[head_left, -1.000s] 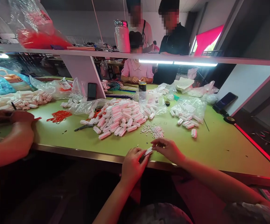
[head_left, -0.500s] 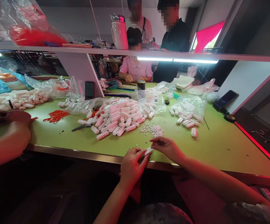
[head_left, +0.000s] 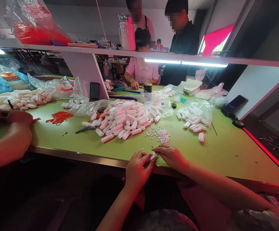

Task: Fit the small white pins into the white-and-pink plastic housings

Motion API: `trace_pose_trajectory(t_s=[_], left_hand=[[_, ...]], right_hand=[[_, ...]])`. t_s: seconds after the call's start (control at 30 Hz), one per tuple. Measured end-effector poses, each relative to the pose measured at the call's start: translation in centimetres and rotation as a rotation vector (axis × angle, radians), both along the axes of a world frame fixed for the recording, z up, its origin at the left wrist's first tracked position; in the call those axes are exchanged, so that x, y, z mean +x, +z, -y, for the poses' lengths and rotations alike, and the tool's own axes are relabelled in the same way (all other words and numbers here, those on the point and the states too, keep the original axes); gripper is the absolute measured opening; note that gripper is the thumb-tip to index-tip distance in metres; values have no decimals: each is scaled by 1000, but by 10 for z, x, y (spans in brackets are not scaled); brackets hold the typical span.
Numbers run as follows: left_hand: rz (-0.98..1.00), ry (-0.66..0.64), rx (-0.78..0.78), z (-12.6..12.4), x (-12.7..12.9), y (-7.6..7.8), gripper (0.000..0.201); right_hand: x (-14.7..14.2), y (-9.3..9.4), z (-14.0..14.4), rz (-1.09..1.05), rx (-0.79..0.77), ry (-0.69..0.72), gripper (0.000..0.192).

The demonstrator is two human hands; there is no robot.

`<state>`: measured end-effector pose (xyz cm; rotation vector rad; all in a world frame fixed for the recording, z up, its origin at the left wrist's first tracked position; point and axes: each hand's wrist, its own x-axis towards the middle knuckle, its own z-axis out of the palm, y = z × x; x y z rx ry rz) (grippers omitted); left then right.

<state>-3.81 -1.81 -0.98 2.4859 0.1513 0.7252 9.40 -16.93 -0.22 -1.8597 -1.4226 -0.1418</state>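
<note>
Piece [head_left: 153, 156], small, white and oblong, sits pinched between both hands at the near edge of the table [head_left: 226, 154]; its detail is too small to tell. At far left a co-worker's arm [head_left: 11, 141] rests on the matte green top, beside a loose bunch of thin red strips [head_left: 59, 117]. Dark tweezers [head_left: 85, 130] lie by a heap [head_left: 123, 122] of glossy white-and-pink oblong parts. The left hand [head_left: 136, 170] is curled shut on the piece from below. Just beyond lies a scatter of tiny white bits [head_left: 160, 134]. The right hand [head_left: 171, 156] closes its fingertips on the piece's upper end. Crinkled clear bags [head_left: 197, 110] hold more parts at right.
</note>
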Motion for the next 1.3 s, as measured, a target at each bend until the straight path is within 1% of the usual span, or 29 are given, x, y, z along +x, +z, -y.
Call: trace_pose_trajectory(t_s=[0.17,0.33,0.43,0.53,0.6,0.67,0.77,0.83,0.9,0.97,1.03,1.1,1.23,1.3], left_hand=[[0,4,-5,0,0,-1,21],[-7,0,-18,0,0,0,26],[-11,-4,-25,-1,0,-1,23],[-8,0,-12,-1,1,-2,22],[-13,5,-1,-1,2,-3,20],[-24,26,9,0,4,-3,16],[-13,71,33,0,5,-5,14],[12,78,40,0,5,-7,17],[28,74,36,0,5,-8,19],[23,71,24,0,4,-9,21],[18,65,7,0,4,-8,21],[11,60,-7,0,4,-6,22],[-46,52,-6,1,6,-1,20],[-63,45,5,1,8,2,19]], right_hand=[[-2,5,3,213,-99,29,32],[-14,12,9,400,-203,54,34],[-20,16,11,417,-236,63,32],[-18,24,6,326,-250,13,29],[-11,32,-5,246,-243,-27,26],[-1,41,-24,208,-280,-12,24],[11,52,-58,248,-474,73,21],[16,56,-78,298,-611,153,19],[17,56,-92,346,-715,189,15],[17,55,-96,367,-747,181,14],[16,53,-91,357,-723,163,15],[16,52,-78,269,-631,139,17],[14,49,-42,-86,-267,22,16],[10,45,-24,-190,-162,-17,12]])
